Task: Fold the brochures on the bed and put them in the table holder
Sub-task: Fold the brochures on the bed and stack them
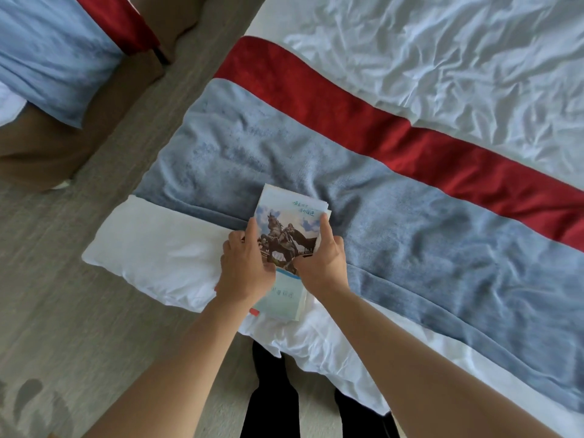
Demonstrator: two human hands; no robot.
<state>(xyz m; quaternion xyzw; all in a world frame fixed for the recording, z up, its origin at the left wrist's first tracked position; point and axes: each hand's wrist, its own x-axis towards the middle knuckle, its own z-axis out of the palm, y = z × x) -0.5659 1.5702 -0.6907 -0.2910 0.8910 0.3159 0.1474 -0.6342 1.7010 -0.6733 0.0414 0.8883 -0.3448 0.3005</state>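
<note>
A stack of folded brochures (286, 229) lies at the foot corner of the bed, on the blue blanket (395, 222) and the white sheet. The top one shows a horse-and-rider statue under a blue sky with handwriting-style text. My left hand (245, 267) grips the stack's left edge, fingers over the cover. My right hand (322, 257) holds the right edge, thumb up along the side. Beneath my hands a pale blue brochure (284, 298) sticks out toward me. The table holder is not in view.
A red band (363, 121) crosses the bed beyond the blanket, with crumpled white bedding (442, 52) past it. A second bed (47, 52) with blue and red cloth stands at the upper left across a strip of grey carpet (63, 263). My dark trouser legs (271, 399) are below.
</note>
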